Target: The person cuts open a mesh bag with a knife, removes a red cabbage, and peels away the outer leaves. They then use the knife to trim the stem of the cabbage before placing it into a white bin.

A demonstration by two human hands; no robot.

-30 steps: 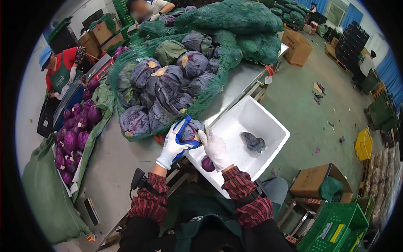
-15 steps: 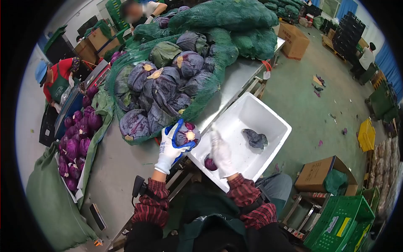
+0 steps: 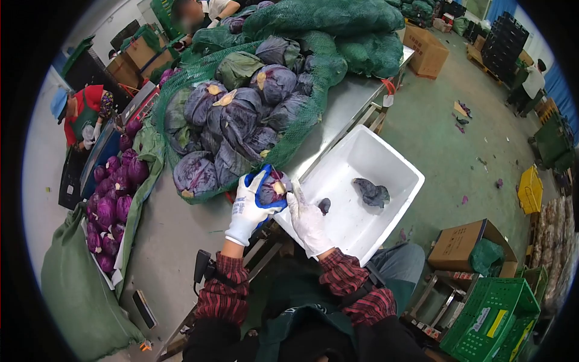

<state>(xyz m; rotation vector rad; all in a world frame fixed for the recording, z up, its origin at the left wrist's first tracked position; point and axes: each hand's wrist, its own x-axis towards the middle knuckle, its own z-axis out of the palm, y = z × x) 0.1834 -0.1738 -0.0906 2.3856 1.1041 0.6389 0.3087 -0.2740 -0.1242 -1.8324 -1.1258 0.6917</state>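
Observation:
A small red cabbage [image 3: 274, 188] with a pale cut stem sits in my left hand [image 3: 248, 202], which wears a white glove with blue palm and is closed around it. My right hand [image 3: 309, 220], in a thin whitish glove, has its fingers on the right side of the same cabbage; its fingertips are partly hidden there. Below and to the right is a white tub [image 3: 395, 175], holding a dark purple leaf [image 3: 371, 193] and a smaller leaf piece [image 3: 324, 206]. Just beyond my left hand, a green mesh bag [image 3: 322, 102] lies open with several unpeeled red cabbages [image 3: 238, 114].
Peeled purple cabbages [image 3: 114, 187] lie in a green-lined container at left. A phone [image 3: 143, 309] rests on the metal table [image 3: 175, 253]. Co-workers stand at far left, at the back and far right. Cardboard boxes and a green crate [image 3: 482, 320] occupy the right floor.
My right hand has come from over the tub up to the cabbage. A small leaf piece now lies in the tub. The cabbage has turned slightly in my left hand.

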